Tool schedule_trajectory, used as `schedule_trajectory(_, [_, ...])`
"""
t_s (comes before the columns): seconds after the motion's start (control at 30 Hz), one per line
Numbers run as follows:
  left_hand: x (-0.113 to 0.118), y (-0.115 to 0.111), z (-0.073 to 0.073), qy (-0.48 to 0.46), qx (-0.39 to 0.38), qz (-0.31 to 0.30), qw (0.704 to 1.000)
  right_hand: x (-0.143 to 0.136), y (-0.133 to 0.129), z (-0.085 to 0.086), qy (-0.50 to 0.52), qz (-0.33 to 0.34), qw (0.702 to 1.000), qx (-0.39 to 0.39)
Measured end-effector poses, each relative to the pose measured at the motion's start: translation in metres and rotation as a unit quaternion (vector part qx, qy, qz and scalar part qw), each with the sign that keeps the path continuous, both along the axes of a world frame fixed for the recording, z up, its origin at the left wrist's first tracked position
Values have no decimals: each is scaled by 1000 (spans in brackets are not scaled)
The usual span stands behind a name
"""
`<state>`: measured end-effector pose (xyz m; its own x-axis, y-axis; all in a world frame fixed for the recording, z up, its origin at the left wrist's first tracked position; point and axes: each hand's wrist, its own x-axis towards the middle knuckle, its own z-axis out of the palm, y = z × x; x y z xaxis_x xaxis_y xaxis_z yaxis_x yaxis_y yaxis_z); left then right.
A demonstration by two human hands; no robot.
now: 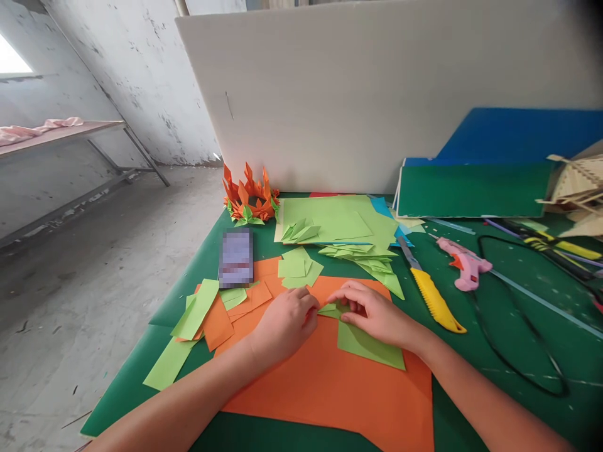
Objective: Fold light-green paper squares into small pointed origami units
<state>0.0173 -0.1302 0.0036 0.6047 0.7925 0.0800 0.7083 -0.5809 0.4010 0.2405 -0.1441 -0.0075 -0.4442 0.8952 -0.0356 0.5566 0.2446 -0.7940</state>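
A small piece of folded green paper [330, 311] sits between my two hands, over the large orange sheet [325, 383]. My right hand [372, 314] pinches it from the right with thumb and fingers. The curled fingers of my left hand [289, 320] close at its left tip, and their grip is partly hidden. Under my right hand lies a flat green paper rectangle [372, 348]. Cut green squares [296, 269] lie just beyond my left hand. More green strips [195, 311] and orange pieces [219, 323] overlap at the left.
An orange and green paper crown [249, 198] stands at the back left, behind a blurred phone-like object [236, 257]. Folded green leaves [362, 256] lie by stacked green sheets [330, 216]. At right are a yellow utility knife [433, 295] and a corded pink glue gun [464, 260].
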Motion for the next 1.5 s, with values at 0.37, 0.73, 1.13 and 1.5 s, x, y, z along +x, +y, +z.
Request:
schedule_trajectory(0.37, [1, 1, -5, -113, -105, 27, 988, -2, 0, 2, 9, 1, 1000, 27])
schedule_trajectory(0.73, [1, 6, -8, -173, -148, 68, 972, -6, -1, -1, 11, -25, 998, 47])
schedule_trajectory(1.13, [7, 5, -9, -359, -341, 99, 863, -15, -9, -2, 55, -72, 990, 111])
schedule_trajectory(1.5, [11, 0, 4, -449, -407, 85, 791, -23, -19, -5, 92, -72, 979, 164])
